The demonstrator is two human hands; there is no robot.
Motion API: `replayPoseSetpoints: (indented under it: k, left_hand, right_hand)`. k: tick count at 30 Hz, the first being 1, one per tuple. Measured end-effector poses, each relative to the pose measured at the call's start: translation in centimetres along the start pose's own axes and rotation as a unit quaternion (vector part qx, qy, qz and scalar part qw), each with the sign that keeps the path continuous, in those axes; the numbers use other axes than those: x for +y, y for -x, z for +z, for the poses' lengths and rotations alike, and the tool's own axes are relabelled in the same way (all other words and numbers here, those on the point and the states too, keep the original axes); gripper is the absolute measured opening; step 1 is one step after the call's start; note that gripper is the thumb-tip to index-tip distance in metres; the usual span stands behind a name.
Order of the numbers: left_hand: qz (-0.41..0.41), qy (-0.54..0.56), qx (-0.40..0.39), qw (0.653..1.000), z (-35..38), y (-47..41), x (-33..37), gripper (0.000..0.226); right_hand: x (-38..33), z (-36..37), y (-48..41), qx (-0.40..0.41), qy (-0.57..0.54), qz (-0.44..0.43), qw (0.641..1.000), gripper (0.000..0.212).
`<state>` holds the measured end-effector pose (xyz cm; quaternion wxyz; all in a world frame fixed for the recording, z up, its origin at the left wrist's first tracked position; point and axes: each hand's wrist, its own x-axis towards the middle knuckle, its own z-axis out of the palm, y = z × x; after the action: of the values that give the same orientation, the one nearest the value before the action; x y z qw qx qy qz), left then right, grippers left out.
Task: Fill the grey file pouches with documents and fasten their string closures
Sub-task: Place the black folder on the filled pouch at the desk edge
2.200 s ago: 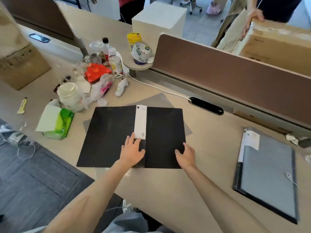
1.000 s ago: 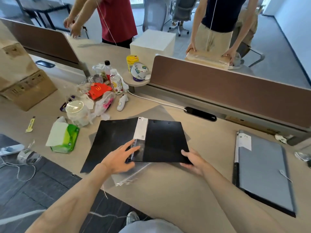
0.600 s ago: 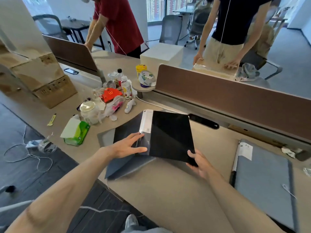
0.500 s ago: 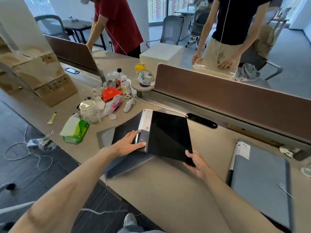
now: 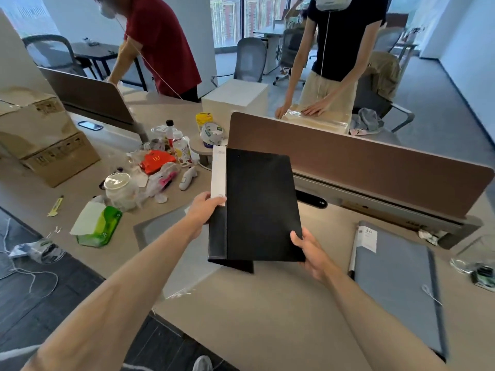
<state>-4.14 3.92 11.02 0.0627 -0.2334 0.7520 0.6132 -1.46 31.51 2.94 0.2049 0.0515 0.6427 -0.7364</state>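
Observation:
I hold a black folder (image 5: 261, 207) with a white label strip along its spine, closed and lifted off the desk. My left hand (image 5: 205, 210) grips the spine edge near the white strip. My right hand (image 5: 308, 250) grips the lower right corner. A grey file pouch (image 5: 396, 279) with a white tag and a string closure lies flat on the desk at the right. A grey sheet and a clear plastic sleeve (image 5: 171, 247) lie on the desk under the folder.
Clutter sits at the left of the desk (image 5: 254, 311): bottles (image 5: 179, 145), a red carton, a plastic cup (image 5: 120, 190), a green tissue pack (image 5: 99, 228). Cardboard boxes (image 5: 45, 140) stand far left. A brown divider (image 5: 361, 167) runs behind. Two people stand beyond it.
The folder lay open and flat on the desk; both hands folded it closed and raised it off the desk. The view has tilted upward.

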Motion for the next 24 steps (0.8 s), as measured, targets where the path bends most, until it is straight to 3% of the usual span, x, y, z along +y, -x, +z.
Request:
replayPoseSetpoints:
  k: [4,7,10,13,15,19,24]
  left_hand:
    - [-0.028,0.107,-0.044,0.993,0.0,-1.2,0.5,0.030]
    - [-0.056,0.136,-0.095,0.985,0.6,-2.2,-0.8,0.026]
    - [-0.083,0.131,-0.127,0.980,1.9,-3.2,-3.3,0.028]
    - [-0.086,0.085,-0.127,0.985,3.4,-4.1,-5.8,0.031]
    - [-0.065,-0.006,-0.133,0.989,4.2,-5.1,-7.2,0.035]
    - [-0.072,-0.171,-0.239,0.953,6.0,-5.7,-8.7,0.059]
    - [-0.074,-0.220,-0.323,0.917,8.9,-5.4,-9.2,0.056]
  right_hand:
    - [-1.5,0.7,-1.2,0.127,0.148,-0.036,0.980,0.020]
    - [-1.4,0.5,-1.7,0.172,0.172,0.000,0.970,0.051]
    - [0.0,0.4,-1.6,0.184,0.170,0.029,0.968,0.045]
    - [1.8,0.5,-1.3,0.225,0.161,0.060,0.959,0.036]
    - [2.5,0.4,-0.9,0.227,0.167,0.084,0.956,0.041]
    - [3.8,0.0,0.9,0.235,0.189,0.163,0.939,0.058]
    - [5.0,0.6,4.4,0.274,0.124,0.193,0.934,0.039]
